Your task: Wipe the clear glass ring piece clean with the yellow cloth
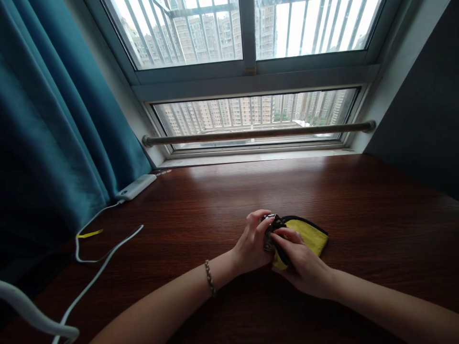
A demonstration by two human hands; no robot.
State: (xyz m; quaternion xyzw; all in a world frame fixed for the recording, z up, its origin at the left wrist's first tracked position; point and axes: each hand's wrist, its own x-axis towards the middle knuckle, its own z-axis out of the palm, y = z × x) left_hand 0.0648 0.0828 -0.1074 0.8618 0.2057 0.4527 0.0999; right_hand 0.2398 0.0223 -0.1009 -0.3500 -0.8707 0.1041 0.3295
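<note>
My left hand (pixel 256 241), with a chain bracelet (pixel 210 278) on its wrist, is closed around a small dark, shiny object (pixel 268 240). Fingers cover much of that object, so its kind cannot be made out. A yellow cloth with a black border (pixel 309 234) is bunched in my right hand (pixel 303 265). The fingertips of this hand press part of the cloth against the right side of the shiny object. Some of the cloth spreads out to the right beyond my knuckles, and a fold hangs below the fingers.
Both hands are over a dark reddish-brown wooden tabletop (pixel 201 200). At the left lie a white power strip (pixel 138 186), a white cable (pixel 103 260) and a yellow strip (pixel 90 234). A blue curtain (pixel 71 105) hangs there. A rail (pixel 258 134) crosses the window behind.
</note>
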